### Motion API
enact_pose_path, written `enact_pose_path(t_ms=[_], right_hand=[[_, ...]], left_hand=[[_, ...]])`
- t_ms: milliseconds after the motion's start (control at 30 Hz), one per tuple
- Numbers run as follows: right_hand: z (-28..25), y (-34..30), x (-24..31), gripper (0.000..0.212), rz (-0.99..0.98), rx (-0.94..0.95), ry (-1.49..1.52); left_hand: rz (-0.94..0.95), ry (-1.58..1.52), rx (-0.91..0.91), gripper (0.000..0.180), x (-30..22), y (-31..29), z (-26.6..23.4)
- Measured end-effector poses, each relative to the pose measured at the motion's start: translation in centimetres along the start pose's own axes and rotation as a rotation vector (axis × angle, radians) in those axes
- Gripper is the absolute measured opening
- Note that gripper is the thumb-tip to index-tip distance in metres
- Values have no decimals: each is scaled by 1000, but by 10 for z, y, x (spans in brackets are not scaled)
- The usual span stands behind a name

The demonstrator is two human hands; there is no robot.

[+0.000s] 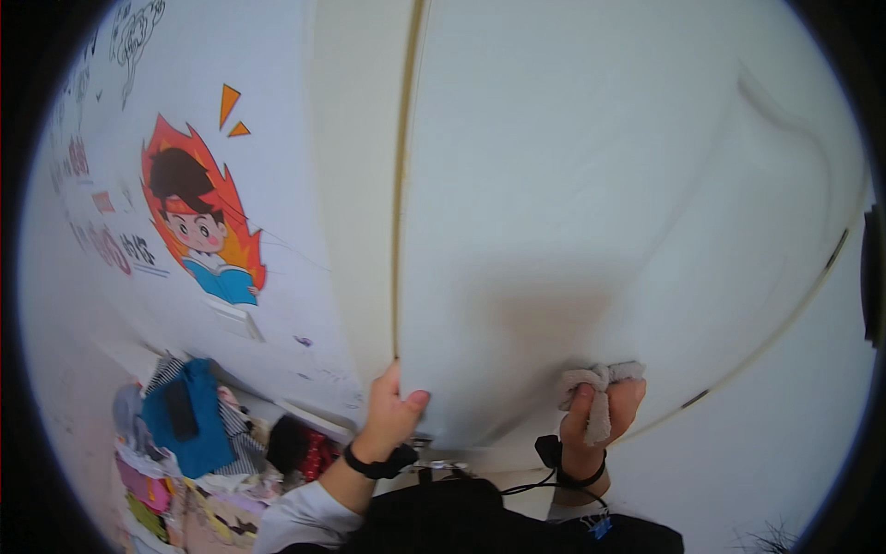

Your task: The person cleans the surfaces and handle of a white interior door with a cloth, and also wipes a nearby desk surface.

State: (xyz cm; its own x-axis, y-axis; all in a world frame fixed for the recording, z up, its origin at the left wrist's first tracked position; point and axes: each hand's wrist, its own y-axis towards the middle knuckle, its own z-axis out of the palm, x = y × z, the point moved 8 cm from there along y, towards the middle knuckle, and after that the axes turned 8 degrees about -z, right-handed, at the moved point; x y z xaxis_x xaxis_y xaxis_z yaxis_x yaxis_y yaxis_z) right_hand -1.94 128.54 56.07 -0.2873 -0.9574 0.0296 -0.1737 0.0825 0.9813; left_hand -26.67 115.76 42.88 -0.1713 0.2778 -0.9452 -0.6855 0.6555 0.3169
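Note:
A wide white door [517, 185] fills the middle of the head view. My left hand [392, 411] is closed round its left edge, the thumb on the front face and the other fingers hidden behind it. Lower right, my right hand [623, 406] grips a crumpled greyish-beige cloth [602, 377] and presses it against the door's surface. Just above the cloth lies a blurred brownish shadow or reflection. A metal door handle [422, 443] shows between my wrists, partly hidden by my dark clothing.
To the left a white wall carries a cartoon sticker [198, 231] and scribbles, with a white switch plate [233, 319] below. Heaped clothes [198, 425] lie at the lower left. A cable runs from my right wristband. At the far right stands a dark object [872, 277].

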Motion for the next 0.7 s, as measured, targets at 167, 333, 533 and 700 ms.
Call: enact_pose_path(t_ms=[167,333,533,700], right_hand=[[29,4,56,28,-62,32,108],[49,-2,89,36,-165,129,174],[47,-17,81,37,-279,163,211],[47,-60,54,22,-381,214,348]], left_hand=[[0,-23,54,67,0,0,0],[-57,11,88,67,19,7,1],[-67,26,63,69,15,0,-3],[-22,93,15,75,7,-2,3]])
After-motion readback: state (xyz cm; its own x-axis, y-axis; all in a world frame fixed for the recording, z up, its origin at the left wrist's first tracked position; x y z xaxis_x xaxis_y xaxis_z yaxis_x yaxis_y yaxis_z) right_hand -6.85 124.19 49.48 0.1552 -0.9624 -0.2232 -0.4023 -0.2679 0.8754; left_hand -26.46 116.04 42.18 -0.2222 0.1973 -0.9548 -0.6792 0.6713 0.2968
